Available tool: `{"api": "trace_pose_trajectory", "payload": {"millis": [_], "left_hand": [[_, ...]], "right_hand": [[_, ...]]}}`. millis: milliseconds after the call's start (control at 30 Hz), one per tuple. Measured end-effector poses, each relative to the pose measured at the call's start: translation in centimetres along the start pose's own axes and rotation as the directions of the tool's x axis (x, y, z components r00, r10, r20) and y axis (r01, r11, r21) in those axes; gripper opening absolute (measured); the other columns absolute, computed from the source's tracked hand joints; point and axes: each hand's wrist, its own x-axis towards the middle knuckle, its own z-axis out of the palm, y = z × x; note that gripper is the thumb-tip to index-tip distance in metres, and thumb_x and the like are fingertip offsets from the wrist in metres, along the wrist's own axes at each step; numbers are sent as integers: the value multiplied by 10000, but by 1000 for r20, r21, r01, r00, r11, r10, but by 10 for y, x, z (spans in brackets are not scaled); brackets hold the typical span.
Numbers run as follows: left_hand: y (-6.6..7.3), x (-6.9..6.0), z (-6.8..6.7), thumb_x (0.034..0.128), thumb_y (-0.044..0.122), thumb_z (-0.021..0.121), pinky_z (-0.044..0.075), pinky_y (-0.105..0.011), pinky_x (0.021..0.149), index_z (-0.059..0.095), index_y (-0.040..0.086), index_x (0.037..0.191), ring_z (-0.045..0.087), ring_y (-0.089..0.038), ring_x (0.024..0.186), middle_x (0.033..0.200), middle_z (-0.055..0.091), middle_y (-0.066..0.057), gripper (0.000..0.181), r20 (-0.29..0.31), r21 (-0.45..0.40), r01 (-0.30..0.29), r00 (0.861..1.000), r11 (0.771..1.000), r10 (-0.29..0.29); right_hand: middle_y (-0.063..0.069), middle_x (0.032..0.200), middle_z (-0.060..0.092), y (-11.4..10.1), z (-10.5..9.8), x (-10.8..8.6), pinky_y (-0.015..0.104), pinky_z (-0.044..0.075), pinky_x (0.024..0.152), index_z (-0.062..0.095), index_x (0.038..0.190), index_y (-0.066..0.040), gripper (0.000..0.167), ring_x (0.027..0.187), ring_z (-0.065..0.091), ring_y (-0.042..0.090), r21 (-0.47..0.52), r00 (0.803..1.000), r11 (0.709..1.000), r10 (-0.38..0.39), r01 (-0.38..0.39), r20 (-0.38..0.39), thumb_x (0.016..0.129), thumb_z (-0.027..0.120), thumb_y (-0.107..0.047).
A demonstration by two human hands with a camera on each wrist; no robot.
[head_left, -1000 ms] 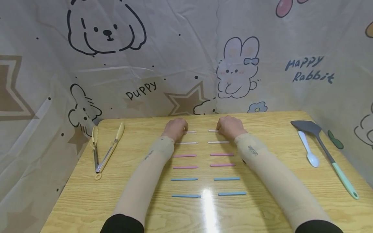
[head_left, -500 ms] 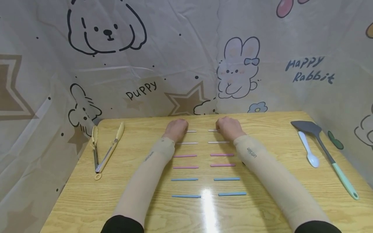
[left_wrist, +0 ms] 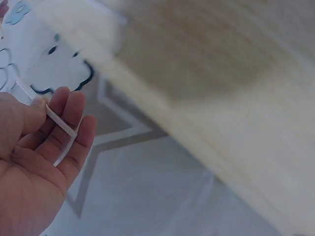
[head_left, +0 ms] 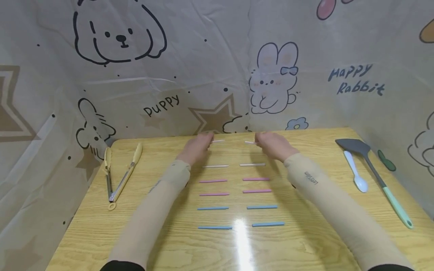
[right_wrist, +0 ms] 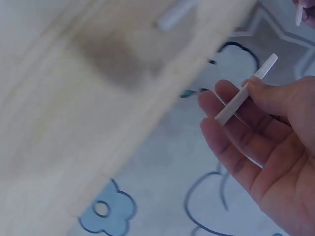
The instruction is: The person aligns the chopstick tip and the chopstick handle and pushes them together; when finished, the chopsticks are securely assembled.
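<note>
Near the back edge of the table, my left hand (head_left: 196,148) pinches a thin white stick (left_wrist: 61,121) between thumb and fingers, with its free end pointing inward. Opposite it, my right hand (head_left: 275,144) pinches a similar white stick (right_wrist: 241,101), thumb on top and fingers beneath. Both sticks are raised off the wood. Below the hands lie two columns of sticks: a white stick (head_left: 217,166) and another white stick (head_left: 252,164), then pink sticks (head_left: 214,194) and blue sticks (head_left: 262,207) nearer the front.
Metal tongs with cream tips (head_left: 123,177) lie spread at the left of the table (head_left: 217,252). To the right are a light blue spoon (head_left: 356,173) and a dark spatula with a green handle (head_left: 376,177). A printed curtain (head_left: 203,56) hangs behind the table.
The hands have picked up the rearmost white sticks from the table, lifting them up and back. The arms have spread apart slightly, and the head view has shifted a little.
</note>
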Motion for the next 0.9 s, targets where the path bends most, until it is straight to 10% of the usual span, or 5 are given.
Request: {"api": "trace_pose_trajectory", "payload": {"millis": [900], "left_hand": [[50,-45,-59,995,7,540,519,-321,656,525,57,1020,603,-231,815,914,607,-77,58,-257,59,-125,957,990,136]], "right_hand": [[87,820,643,-55,-55,-40,376,540,640,560,986,-48,46,674,618,224,55,950,974,-200,219,-240,1010,556,-88]]}}
